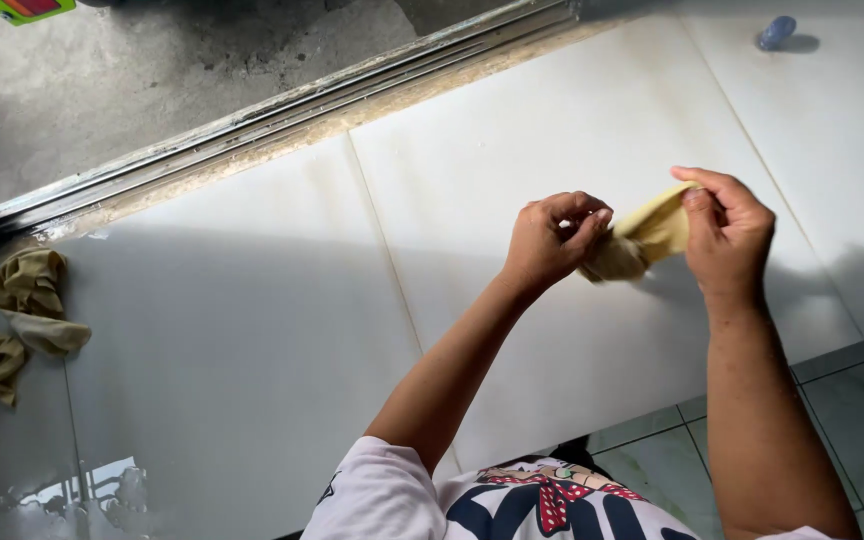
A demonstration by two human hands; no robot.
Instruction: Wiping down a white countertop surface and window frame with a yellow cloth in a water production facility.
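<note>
Both hands pinch one small yellow cloth (644,240), held in the air above the white tiled floor (252,330). L hand (550,240): grip closed tight, fingers curled round the bunched, darker end of the cloth. R hand (727,232): grip narrow, thumb and forefinger nipping the paler upper corner, so the cloth stretches short and taut betw. the two fists. Step in hand, by the look of it: twisting or wringing the cloth, or pulling it open; which of these cannot be told from one view. Next move would call for opposed turns of the wrists w/o letting either pinch slip, as the cloth looks damp and bunched.

Outward: floor tiles glossy, wet sheen at lower L. Two crumpled olive rags (12,320) lie on the tiles at far L, well apart from the hands. Metal door track (282,110) runs diagonally along the tile edge; rough concrete (132,70) beyond. Small blue object (777,32) rests on the tiles at upper R; kind unclear.
</note>
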